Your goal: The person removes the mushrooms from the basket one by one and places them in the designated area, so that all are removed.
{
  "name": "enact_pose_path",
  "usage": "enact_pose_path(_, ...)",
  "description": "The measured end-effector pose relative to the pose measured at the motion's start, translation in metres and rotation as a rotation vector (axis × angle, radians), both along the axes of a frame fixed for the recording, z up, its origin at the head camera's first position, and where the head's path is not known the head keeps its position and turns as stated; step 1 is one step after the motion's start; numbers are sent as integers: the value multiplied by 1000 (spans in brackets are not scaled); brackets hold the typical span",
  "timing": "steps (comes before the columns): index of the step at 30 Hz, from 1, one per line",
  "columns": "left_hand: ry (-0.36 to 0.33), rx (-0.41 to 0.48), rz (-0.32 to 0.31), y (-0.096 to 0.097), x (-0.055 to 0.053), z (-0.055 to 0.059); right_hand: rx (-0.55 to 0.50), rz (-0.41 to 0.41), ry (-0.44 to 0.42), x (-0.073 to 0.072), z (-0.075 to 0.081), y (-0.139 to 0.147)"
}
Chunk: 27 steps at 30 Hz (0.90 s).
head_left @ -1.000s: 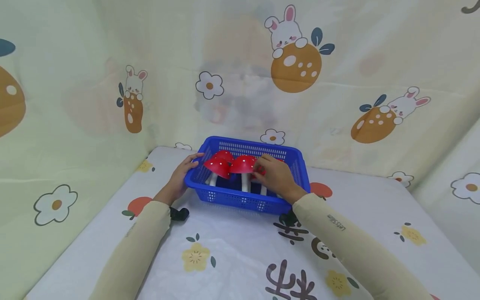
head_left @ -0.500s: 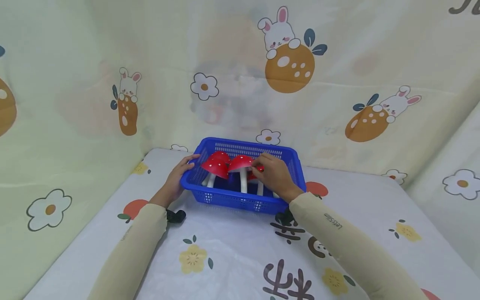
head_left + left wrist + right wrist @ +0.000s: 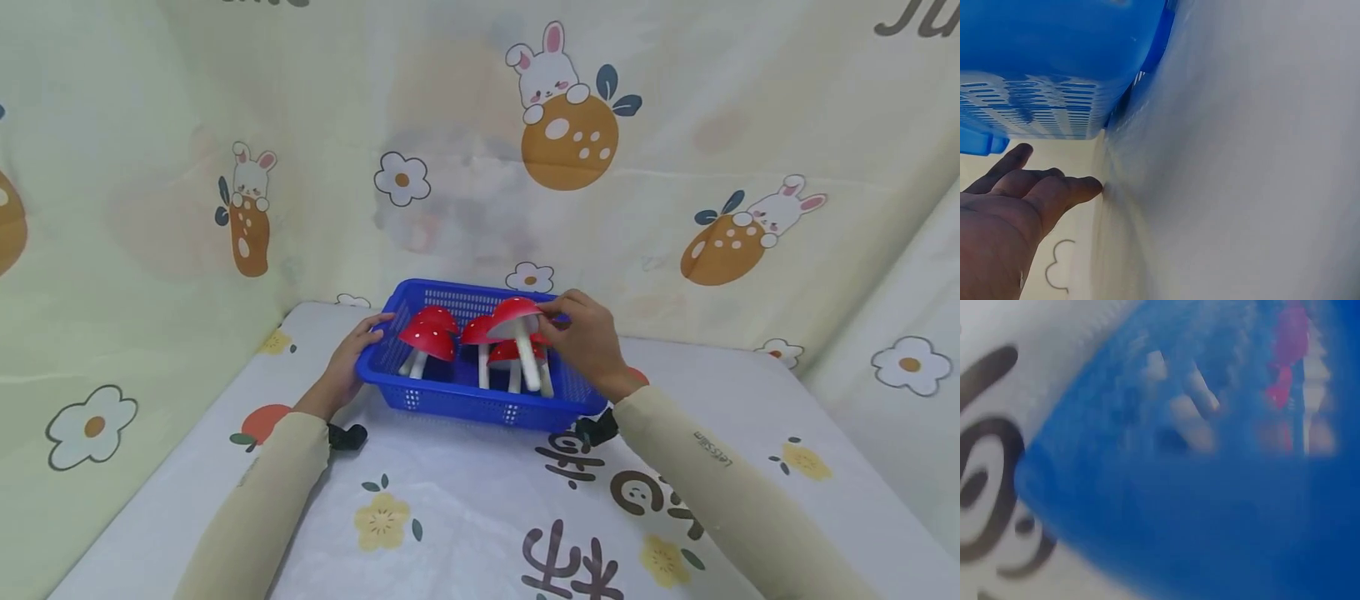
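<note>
My right hand [image 3: 587, 337] pinches the cap edge of a toy mushroom [image 3: 516, 312] with a red, white-dotted cap and a white stem. It tilts over the other mushrooms, above the right half of a blue plastic basket [image 3: 442, 402]. More red-capped mushrooms [image 3: 427, 337] stand inside, two at the left and several in the middle. At the basket's left rim lies my left hand [image 3: 351, 357], its fingers extended along the side. In the left wrist view these fingers [image 3: 1063, 194] are loosely spread beside the basket wall. Blur covers much of the right wrist view, where white stems show through the basket.
The basket stands on a white patterned tablecloth [image 3: 420, 475], close to the back. Behind it hangs a pale curtain [image 3: 337, 233] printed with rabbits and flowers, and similar cloth closes off both sides. A dark wrist strap [image 3: 597, 429] shows below the right wrist.
My right hand has lifted one mushroom up and to the right, uncovering others behind it. The left hand stays at the basket's rim. The head view has shifted slightly.
</note>
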<state>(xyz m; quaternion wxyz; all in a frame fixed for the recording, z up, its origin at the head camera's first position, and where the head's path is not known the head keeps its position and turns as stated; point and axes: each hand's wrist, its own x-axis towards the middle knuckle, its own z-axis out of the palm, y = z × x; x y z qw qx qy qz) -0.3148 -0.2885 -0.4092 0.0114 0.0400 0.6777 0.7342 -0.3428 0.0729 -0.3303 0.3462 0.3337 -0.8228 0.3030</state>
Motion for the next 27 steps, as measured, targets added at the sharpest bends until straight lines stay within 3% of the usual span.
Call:
enact_pose_path(4,-1,6,17,-4,3,-1,-40,-13,47,-8,7,17)
enact_pose_path(10,-10,4,27,-6,5,-1,-72,-119,65,-23,13,47)
enact_pose_path(15,-9,11,23,-6,5,-1,-109,-248,64,-43,14,74)
enact_pose_path(18,-3,3,23,-5,4,0,-124,-347,14,-55,11,90)
enact_pose_path(22,12,4,14,-4,2,1,-94,-460,-129,-68,-6,107)
enact_pose_path(27,4,7,4,1,0,-1,-67,-532,-273,-78,-43,120)
